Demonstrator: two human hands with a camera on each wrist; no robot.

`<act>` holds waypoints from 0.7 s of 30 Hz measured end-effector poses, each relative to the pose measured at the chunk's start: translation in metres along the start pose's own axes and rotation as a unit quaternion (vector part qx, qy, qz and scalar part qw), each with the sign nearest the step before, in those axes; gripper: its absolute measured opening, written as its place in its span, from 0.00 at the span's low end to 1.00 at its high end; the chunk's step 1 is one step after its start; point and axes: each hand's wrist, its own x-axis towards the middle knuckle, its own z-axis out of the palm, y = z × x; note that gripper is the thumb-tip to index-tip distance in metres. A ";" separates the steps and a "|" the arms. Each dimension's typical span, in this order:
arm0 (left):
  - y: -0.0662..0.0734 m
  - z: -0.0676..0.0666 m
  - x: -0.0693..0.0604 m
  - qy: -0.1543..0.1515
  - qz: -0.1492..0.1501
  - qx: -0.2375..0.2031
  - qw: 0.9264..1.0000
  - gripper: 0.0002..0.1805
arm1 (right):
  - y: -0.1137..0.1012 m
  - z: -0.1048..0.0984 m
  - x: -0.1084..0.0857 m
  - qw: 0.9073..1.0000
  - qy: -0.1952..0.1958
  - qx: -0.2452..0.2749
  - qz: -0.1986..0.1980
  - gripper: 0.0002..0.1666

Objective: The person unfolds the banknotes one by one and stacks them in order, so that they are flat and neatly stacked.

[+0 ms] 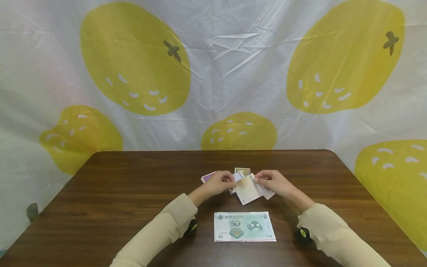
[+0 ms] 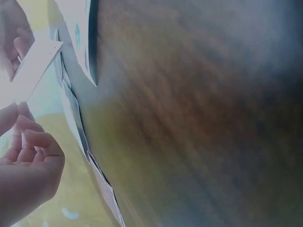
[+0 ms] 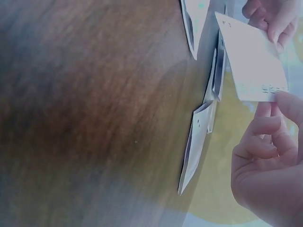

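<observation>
- So the pale note (image 1: 247,191) is up off the desk (image 1: 133,185), strung between both hands. Left hand (image 1: 219,182) pinches one side, right hand (image 1: 275,182) pinches the other, thumb against fingers, spare fingers loosely curled.
- Can't tell if it's one sheet or a couple stuck together, so an extra could tag along unnoticed.
- Biggest risk imo: pulling apart with both pinches on would crease or rip thin paper.
- Purple note (image 1: 208,177) and brown note (image 1: 245,170) poke out near the hands, so a low knuckle could drag them.
- It's only an edge hold; letting go early probably drops it crooked.
- Green 50 (image 1: 245,230) lies nearer the person, between the forearms. A careless sleeve (image 1: 156,233) could skew it.
</observation>
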 end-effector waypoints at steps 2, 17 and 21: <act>-0.001 0.000 -0.001 0.006 -0.018 -0.036 0.999 0.05 | -0.001 -0.001 -0.001 1.000 0.005 0.005 0.008 0.13; 0.005 0.005 -0.008 0.041 -0.042 -0.172 0.983 0.04 | -0.003 -0.006 -0.007 0.989 0.041 0.123 0.075 0.19; 0.005 0.006 -0.009 0.047 -0.047 -0.181 0.981 0.04 | -0.010 -0.007 -0.011 0.985 0.050 0.145 0.084 0.20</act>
